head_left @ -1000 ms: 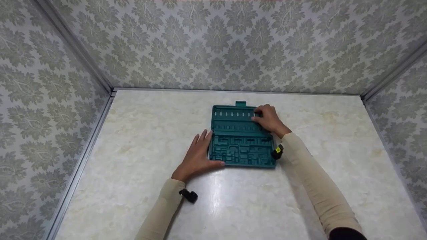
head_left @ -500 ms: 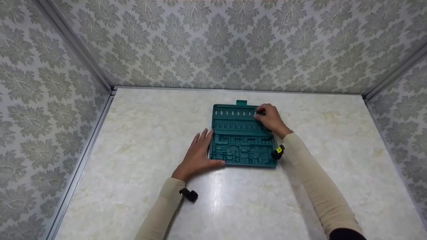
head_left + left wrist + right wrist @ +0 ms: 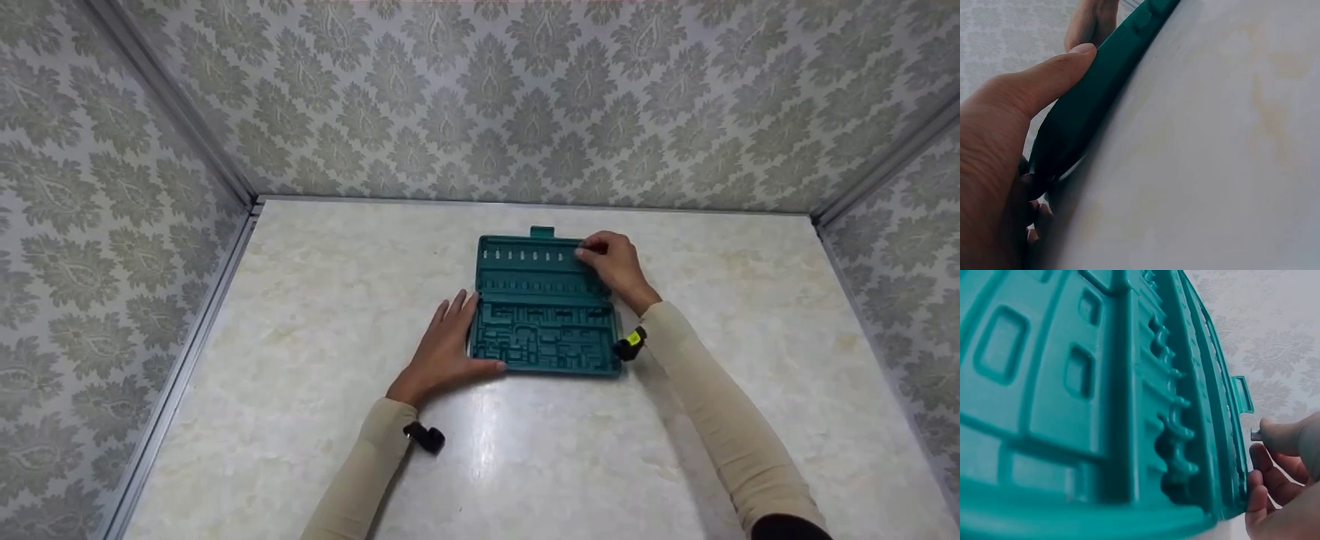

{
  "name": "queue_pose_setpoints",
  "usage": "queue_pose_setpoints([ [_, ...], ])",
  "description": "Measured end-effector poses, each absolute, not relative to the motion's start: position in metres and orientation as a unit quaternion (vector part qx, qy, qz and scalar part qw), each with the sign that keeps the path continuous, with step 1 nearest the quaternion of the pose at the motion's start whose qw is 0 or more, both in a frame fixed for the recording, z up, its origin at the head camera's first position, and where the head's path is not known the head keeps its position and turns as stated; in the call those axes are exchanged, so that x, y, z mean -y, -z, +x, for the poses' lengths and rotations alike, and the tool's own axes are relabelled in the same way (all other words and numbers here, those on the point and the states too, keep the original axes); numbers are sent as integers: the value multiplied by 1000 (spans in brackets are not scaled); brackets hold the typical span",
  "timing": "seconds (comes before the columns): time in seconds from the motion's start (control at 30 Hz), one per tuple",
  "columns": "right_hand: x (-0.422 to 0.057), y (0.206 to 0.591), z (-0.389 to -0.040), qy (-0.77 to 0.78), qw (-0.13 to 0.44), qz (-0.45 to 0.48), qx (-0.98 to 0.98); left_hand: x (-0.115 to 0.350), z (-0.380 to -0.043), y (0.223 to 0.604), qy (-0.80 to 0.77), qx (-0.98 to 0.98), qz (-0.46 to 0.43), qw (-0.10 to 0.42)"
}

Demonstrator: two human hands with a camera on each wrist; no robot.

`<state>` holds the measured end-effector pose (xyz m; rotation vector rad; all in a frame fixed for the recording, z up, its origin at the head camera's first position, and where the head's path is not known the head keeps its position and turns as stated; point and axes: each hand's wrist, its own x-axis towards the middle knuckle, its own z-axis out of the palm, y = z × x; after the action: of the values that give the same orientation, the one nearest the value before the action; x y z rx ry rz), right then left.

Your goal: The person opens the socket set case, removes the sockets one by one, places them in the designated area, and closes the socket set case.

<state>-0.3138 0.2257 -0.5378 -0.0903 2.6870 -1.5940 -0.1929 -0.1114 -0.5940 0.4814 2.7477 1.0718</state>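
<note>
A teal plastic tool case (image 3: 544,315) lies open and flat on the marble table (image 3: 315,300), its moulded slots bare. My left hand (image 3: 450,349) braces the case's near-left corner: the fingers lie straight along the left side and the thumb (image 3: 1044,79) presses on the front edge (image 3: 1089,101). My right hand (image 3: 611,262) is at the case's far-right corner, by the upper row of slots. In the right wrist view its fingertips pinch a small grey metal bit (image 3: 1253,435) just beside the case's rim (image 3: 1213,410).
A small latch tab (image 3: 541,232) sticks out from the case's far edge. Patterned walls (image 3: 487,97) close in the table at the back and on both sides. Black wrist-worn cameras sit on the left sleeve (image 3: 425,437) and right sleeve (image 3: 630,343).
My right hand has shifted slightly right and back, from over the slot row to the far-right corner. The left hand and the case have stayed put.
</note>
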Motion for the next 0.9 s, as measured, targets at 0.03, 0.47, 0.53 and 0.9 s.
queue_pose_setpoints([
  [0.03, -227, 537, -313, 513, 7, -29, -858, 112, -193, 594, -358, -917, 161, 76],
  [0.47, -263, 526, -285, 501, -14, -21, -865, 112, -191, 594, -371, -914, 146, 77],
  [0.53, -270, 527, -282, 500, -23, -24, -865, 112, -191, 594, -370, -915, 144, 77],
  [0.9, -308, 531, -256, 506, -51, 1, -861, 111, -193, 593, -366, -915, 153, 78],
])
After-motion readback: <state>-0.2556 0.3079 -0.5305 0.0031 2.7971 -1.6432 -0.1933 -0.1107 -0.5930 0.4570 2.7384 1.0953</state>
